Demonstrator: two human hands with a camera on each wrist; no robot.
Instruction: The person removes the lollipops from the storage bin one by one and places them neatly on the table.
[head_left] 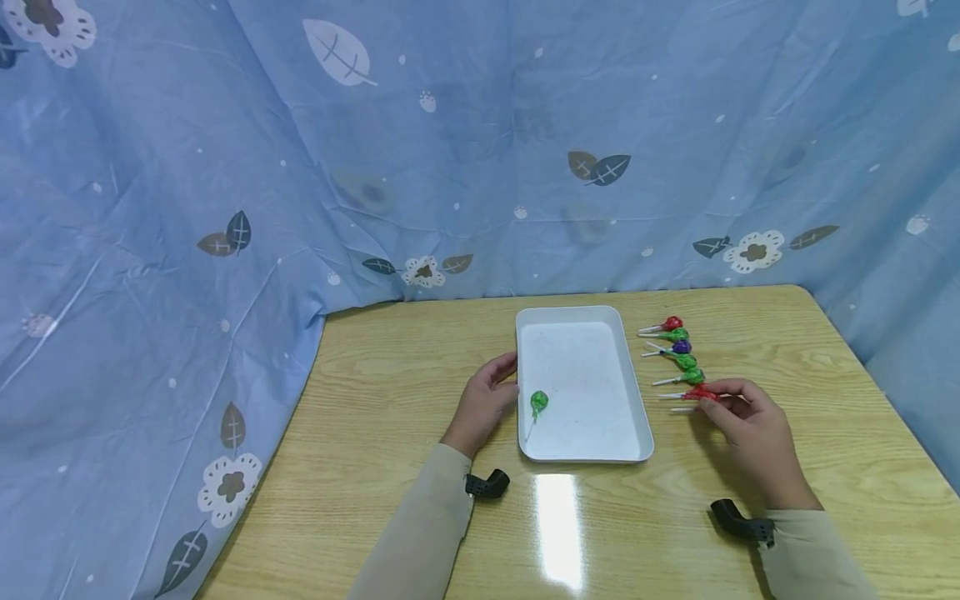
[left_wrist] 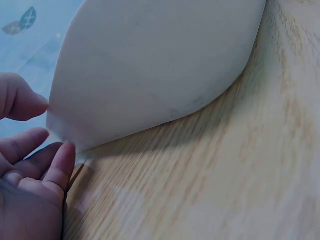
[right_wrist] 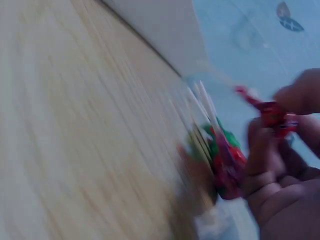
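Note:
My right hand (head_left: pixel 753 433) pinches a red-wrapped lollipop (right_wrist: pixel 275 117) between thumb and fingers, with its white stick pointing toward the tray. Under that hand, in the right wrist view, lies another red-wrapped lollipop (right_wrist: pixel 227 172) near the near end of the row. A white rectangular tray (head_left: pixel 588 358) sits between my two hands. Inside it, near the left wall, lies one green lollipop (head_left: pixel 539 401). My left hand (head_left: pixel 486 400) rests at the tray's left side, its fingertips right at the outer wall; its fingers look relaxed in the left wrist view.
To the tray's right runs a column of lollipops: a red one (head_left: pixel 672 322) at the far end, then several green ones and a purple one (head_left: pixel 681 347), sticks pointing left. The wooden table (head_left: pixel 405 367) meets a blue patterned cloth (head_left: pixel 480 150) at the back and left.

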